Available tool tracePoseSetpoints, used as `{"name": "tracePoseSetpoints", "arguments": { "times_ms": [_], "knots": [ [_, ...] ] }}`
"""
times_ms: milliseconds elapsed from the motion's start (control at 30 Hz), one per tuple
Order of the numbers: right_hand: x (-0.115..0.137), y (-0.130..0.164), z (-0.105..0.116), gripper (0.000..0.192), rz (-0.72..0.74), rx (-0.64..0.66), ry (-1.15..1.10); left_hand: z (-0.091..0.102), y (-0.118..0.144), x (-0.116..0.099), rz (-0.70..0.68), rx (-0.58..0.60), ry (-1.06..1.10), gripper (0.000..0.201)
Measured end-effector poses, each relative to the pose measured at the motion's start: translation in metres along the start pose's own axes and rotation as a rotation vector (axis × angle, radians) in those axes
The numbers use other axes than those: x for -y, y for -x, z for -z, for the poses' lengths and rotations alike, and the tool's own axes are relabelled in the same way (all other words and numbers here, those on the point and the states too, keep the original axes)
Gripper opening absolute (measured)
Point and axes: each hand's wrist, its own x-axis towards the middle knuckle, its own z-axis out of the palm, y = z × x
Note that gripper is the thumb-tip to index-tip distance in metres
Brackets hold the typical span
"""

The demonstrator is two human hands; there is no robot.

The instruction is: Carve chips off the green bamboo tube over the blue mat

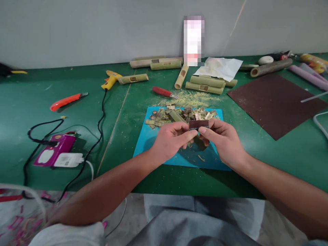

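Between the fingertips of both hands is a small folded strip of dark brown sandpaper. My left hand pinches its left end, and my right hand has thumb and fingers closed on the right end. Below them lies a blue sheet, with a heap of bamboo chips and offcuts along its far part. A longer green bamboo piece rests on that heap, just behind my left fingers. Part of the sheet is hidden by my hands.
Beyond the sheet are a red-handled chisel and notched bamboo tubes. A large brown sandpaper sheet lies at right. At left are an orange utility knife, a yellow glue gun and a purple power strip with trailing cords.
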Motion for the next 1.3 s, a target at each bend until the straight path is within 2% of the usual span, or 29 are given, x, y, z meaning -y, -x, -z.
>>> {"name": "tracePoseSetpoints", "arguments": {
  "times_ms": [367, 800, 967, 1133, 1300],
  "knots": [
    [-0.002, 0.0, 0.001, 0.033, -0.011, 0.048, 0.033, -0.002, 0.001, 0.002, 0.027, 0.031, 0.115, 0.027],
    [0.004, 0.004, -0.003, 0.04, -0.01, 0.03, 0.114, -0.002, 0.008, -0.003, 0.022, 0.015, 0.047, 0.029],
    [0.005, 0.006, -0.006, 0.04, -0.014, 0.037, 0.115, -0.003, 0.011, -0.004, -0.016, -0.01, 0.023, 0.028],
    [0.005, 0.005, -0.005, 0.04, -0.031, 0.049, 0.082, -0.001, 0.007, -0.003, 0.003, 0.009, 0.023, 0.029],
    [0.004, 0.003, -0.003, 0.038, -0.025, 0.019, 0.015, -0.002, 0.002, -0.001, -0.021, 0.014, 0.024, 0.018]
  ]
}}
